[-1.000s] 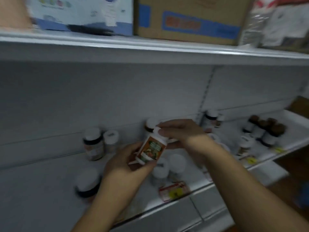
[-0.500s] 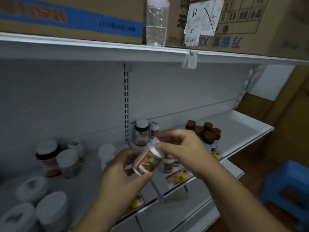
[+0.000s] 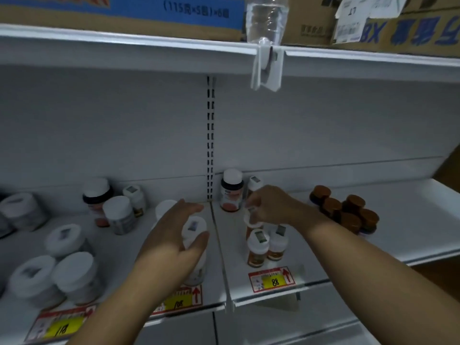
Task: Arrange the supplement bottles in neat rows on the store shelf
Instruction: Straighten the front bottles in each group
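L hand [image 3: 171, 235] fingers round white-cap bottle [image 3: 195, 245], R hand [image 3: 270, 206] pinching orange bottle [image 3: 251, 224] (shelf [image 3: 373, 247])

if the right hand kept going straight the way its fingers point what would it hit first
Probably the dark bottle with the white cap by the back panel; the right hand points left and slightly back toward it, though depth is unclear.

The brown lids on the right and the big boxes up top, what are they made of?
The brown lids look like plastic: smooth, with a soft shine on their flat tops, though blur leaves it open. The boxes on the upper shelf look like cardboard: dull tan faces with printed blue bands and paper labels stuck on.
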`<state>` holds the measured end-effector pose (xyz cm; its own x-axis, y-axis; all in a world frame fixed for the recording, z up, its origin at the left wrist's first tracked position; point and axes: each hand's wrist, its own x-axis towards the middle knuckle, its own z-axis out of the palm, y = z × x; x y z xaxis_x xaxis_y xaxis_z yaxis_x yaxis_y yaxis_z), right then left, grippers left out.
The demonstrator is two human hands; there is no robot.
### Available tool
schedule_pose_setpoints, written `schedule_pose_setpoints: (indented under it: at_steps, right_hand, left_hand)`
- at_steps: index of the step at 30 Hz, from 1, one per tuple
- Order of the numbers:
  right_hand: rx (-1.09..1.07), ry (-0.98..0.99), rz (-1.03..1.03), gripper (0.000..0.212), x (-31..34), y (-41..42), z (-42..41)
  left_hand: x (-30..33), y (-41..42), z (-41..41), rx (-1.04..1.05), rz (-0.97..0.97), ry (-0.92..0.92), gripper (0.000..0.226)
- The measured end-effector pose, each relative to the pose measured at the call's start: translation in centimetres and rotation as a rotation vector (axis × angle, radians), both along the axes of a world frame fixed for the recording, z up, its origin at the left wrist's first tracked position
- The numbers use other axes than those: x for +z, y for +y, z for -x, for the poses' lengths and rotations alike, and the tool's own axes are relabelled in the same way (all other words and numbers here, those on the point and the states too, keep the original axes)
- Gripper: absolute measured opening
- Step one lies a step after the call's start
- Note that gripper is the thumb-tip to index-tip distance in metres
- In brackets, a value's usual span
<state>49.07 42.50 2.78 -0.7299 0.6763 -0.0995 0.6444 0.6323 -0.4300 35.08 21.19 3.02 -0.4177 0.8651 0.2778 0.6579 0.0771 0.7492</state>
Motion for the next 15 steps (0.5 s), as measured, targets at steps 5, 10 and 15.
schedule_pose_setpoints:
  at_steps: [5, 10, 15]
  right_hand:
    - [0.028, -0.098, 0.060, 0.036, -0.7, 0.7, -0.2]
    - [-0.004, -0.169, 0.021, 0.034, -0.6, 1.0, -0.1]
    - [-0.100, 0.227, -0.118, 0.050, 0.1, 1.7, 3.7]
  left_hand:
    - [0.0, 0.6, 1.2, -0.045, 0.017, -0.011, 0.037]
    - [0.3, 1.3, 2.1, -0.142, 0.001, -0.014, 0.039]
    - [0.0, 1.8, 2.6, -0.140, 0.043, -0.026, 0.035]
